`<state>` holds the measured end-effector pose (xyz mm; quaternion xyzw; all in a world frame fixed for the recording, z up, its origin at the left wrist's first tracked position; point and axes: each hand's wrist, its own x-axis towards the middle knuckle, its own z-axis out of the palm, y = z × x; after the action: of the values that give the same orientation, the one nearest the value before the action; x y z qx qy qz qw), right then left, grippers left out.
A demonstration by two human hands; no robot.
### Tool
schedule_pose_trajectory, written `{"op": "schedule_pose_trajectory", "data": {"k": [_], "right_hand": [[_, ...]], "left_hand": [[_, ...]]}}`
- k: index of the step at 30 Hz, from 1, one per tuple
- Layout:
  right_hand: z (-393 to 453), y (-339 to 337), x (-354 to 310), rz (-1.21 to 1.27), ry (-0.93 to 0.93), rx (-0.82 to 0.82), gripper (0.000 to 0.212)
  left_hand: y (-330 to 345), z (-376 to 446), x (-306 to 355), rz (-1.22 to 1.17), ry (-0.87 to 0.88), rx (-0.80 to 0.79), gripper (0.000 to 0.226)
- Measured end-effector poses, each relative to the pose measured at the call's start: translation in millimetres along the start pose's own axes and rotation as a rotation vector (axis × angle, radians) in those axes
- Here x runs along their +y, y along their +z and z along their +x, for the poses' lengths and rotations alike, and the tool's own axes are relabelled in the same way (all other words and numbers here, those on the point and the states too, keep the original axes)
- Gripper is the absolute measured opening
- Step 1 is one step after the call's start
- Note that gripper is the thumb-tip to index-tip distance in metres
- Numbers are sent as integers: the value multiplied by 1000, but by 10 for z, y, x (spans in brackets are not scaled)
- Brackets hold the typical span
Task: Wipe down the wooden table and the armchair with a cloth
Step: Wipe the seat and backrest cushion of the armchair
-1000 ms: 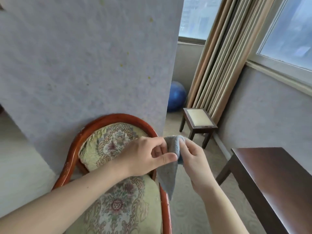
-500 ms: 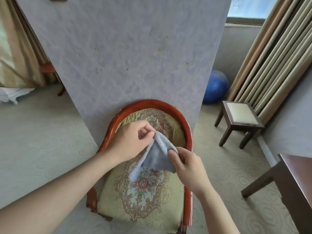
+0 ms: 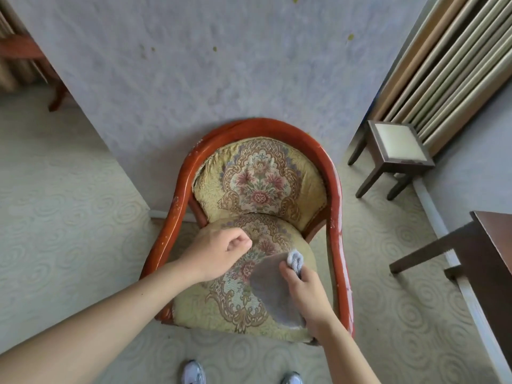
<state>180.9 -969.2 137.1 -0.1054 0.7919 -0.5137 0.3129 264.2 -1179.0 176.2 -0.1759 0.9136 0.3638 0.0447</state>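
Observation:
The armchair (image 3: 177,206) has a curved red-brown wooden frame and floral yellow cushions, and stands against the wall in the middle of the view. My right hand (image 3: 306,289) grips a grey-blue cloth (image 3: 273,286) that hangs down over the right side of the seat. My left hand (image 3: 221,253) hovers above the seat's left half, fingers curled shut with nothing in them. A corner of the dark wooden table (image 3: 493,245) shows at the right edge.
A small dark stool (image 3: 393,145) with a pale top stands right of the chair, below beige curtains (image 3: 454,67). Patterned carpet lies all around. My two shoes (image 3: 194,374) show at the bottom, just in front of the seat.
My left hand let go of the cloth and drew away to the left. My right hand lowered the cloth over the seat. My view tilted down toward the chair.

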Motion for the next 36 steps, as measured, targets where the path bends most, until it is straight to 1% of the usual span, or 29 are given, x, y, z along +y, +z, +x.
{"op": "schedule_pose_trajectory", "data": {"k": [3, 5, 9, 12, 13, 14, 15, 17, 19, 22, 23, 25, 28, 30, 33, 36], "right_hand": [[273, 191, 524, 115, 234, 140, 35], [503, 299, 822, 170, 301, 217, 30], [1006, 475, 1343, 145, 319, 393, 26], [1421, 545, 1689, 3, 268, 517, 28], [1617, 597, 1899, -46, 252, 545, 27], [1798, 617, 2070, -83, 228, 568, 29], [1895, 577, 2065, -109, 203, 584, 36], [2071, 563, 2169, -129, 165, 612, 47], [2310, 549, 2372, -165, 105, 687, 46], [2631, 510, 2605, -232, 13, 812, 38], [2714, 498, 2682, -272, -28, 812, 34], [2883, 528, 2836, -340, -26, 764, 32], [3096, 776, 3029, -386, 35, 585, 45], [3130, 995, 3056, -447, -1, 527, 49], [3120, 1185, 3042, -630, -99, 488, 48], [3105, 1314, 3034, -743, -114, 384, 52]], "left_hand": [[295, 107, -845, 46, -121, -130, 28], [576, 208, -1338, 44, -178, -189, 29], [1212, 445, -2095, 46, -247, -252, 45], [1626, 666, -2492, 94, -246, -275, 67], [1864, 768, -2681, 120, -243, -280, 75], [2056, 853, -2825, 141, -242, -268, 85], [2082, 904, -2851, 146, -245, -241, 93], [2312, 1002, -2978, 154, -275, -144, 105], [2586, 1149, -3139, 194, -296, -55, 113], [2909, 1292, -3289, 293, -306, 73, 119], [3006, 1306, -3337, 327, -301, 107, 121], [3136, 1315, -3403, 409, -291, 153, 123], [3227, 1337, -3474, 459, -277, 204, 123], [3247, 1350, -3491, 471, -254, 216, 122], [3270, 1352, -3503, 491, -245, 225, 121], [3264, 1353, -3496, 502, -260, 211, 122]]}}
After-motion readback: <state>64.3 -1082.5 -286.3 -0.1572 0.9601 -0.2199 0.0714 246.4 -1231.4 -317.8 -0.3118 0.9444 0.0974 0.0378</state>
